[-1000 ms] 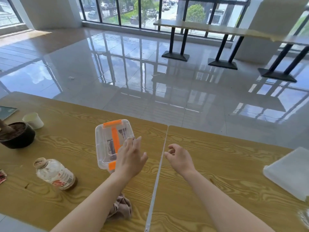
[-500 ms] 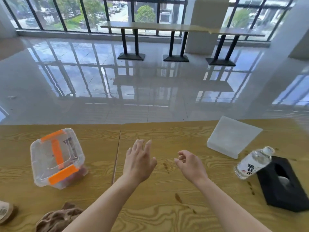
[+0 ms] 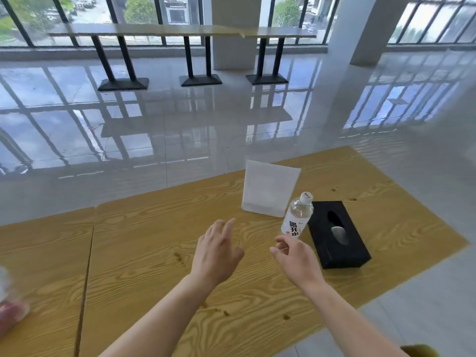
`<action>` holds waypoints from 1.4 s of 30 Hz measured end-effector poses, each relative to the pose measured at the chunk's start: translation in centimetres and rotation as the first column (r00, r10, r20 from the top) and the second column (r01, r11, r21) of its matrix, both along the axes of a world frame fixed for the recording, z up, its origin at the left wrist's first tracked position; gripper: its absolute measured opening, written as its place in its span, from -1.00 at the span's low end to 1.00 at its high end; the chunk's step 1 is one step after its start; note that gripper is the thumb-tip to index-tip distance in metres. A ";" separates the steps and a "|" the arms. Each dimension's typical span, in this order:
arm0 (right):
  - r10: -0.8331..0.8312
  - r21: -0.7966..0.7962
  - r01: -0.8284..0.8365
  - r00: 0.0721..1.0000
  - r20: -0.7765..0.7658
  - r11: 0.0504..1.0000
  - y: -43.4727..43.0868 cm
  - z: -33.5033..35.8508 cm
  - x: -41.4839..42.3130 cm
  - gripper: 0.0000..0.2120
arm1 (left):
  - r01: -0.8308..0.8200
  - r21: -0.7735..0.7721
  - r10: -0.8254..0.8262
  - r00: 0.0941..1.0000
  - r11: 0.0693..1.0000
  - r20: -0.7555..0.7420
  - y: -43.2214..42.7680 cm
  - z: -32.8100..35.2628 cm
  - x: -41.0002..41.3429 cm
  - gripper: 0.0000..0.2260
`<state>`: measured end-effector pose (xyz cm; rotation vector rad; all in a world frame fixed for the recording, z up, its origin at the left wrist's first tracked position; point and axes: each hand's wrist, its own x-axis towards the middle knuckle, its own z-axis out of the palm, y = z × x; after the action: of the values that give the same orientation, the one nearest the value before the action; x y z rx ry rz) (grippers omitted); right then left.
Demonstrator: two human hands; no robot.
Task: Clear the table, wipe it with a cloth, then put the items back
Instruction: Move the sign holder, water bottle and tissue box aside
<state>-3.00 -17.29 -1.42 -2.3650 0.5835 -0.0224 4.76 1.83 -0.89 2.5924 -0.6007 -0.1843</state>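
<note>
A wooden table (image 3: 144, 243) fills the lower view. On its right part stand a clear water bottle (image 3: 297, 217) with a white cap, a black tissue box (image 3: 337, 235) and a white folded stand (image 3: 269, 191). My left hand (image 3: 217, 251) hovers over the table's middle, fingers spread, holding nothing. My right hand (image 3: 296, 258) is just below the bottle's base with fingers loosely curled and empty. Small dark stains (image 3: 180, 257) mark the wood near my hands.
A clear plastic box (image 3: 10, 302) shows blurred at the far left edge. A seam (image 3: 87, 266) splits the table into two tops. Beyond lie a glossy tiled floor and a long bar table (image 3: 180, 29) by the windows. The table's right end is near the tissue box.
The view has swung right: the orange-latched box slid off to the left edge, and the bottle, tissue box and white stand came to the centre. Both hands moved toward the bottle.
</note>
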 end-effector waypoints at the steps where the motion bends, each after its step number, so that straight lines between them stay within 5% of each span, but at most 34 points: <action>1: -0.021 -0.005 0.021 1.000 0.011 1.000 -0.9 0.0 -0.5 -0.68 | 0.019 -0.017 -0.019 1.000 1.000 -0.008 -1.2 0.0 -0.1 -0.39; 6: -0.127 -0.016 0.127 0.991 0.048 0.992 -5.7 -0.1 -2.4 -0.70 | 0.085 -0.074 -0.088 0.995 0.994 -0.047 -7.0 -0.1 -0.3 -0.40; 11: -0.199 0.027 0.198 0.975 0.102 0.980 -9.4 0.3 -1.0 -0.38 | 0.061 -0.187 -0.078 0.993 0.980 -0.088 -12.7 0.7 1.2 -0.38; 19: -0.105 0.093 0.091 0.982 0.158 0.991 -10.7 0.5 4.9 -0.02 | 0.071 0.131 -0.110 0.943 0.989 0.313 -16.7 2.4 10.9 -0.41; 26: -0.061 0.128 0.045 0.990 0.126 0.991 -11.1 -0.1 7.0 -0.12 | 0.090 0.351 -0.208 0.927 0.932 0.313 -18.7 2.7 16.1 -0.47; 29: -0.025 0.101 0.012 0.991 0.129 0.995 -11.2 -0.5 7.3 -0.40 | 0.105 0.397 -0.230 0.931 0.912 0.282 -18.8 2.7 16.9 -0.63; 37: -0.023 0.056 0.016 0.992 0.125 0.998 -11.2 -0.4 7.6 -0.62 | 0.128 0.349 -0.247 0.914 0.928 0.323 -17.6 2.9 17.3 -0.92; 42: -0.040 0.029 0.037 0.991 0.127 0.999 -10.9 -0.3 7.5 -0.64 | 0.111 0.322 -0.223 0.916 0.940 0.334 -16.5 2.8 16.9 -0.83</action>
<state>4.49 -28.14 -1.72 -2.3065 0.5640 -0.1806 21.65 -14.65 1.90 2.8893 -1.0026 0.1775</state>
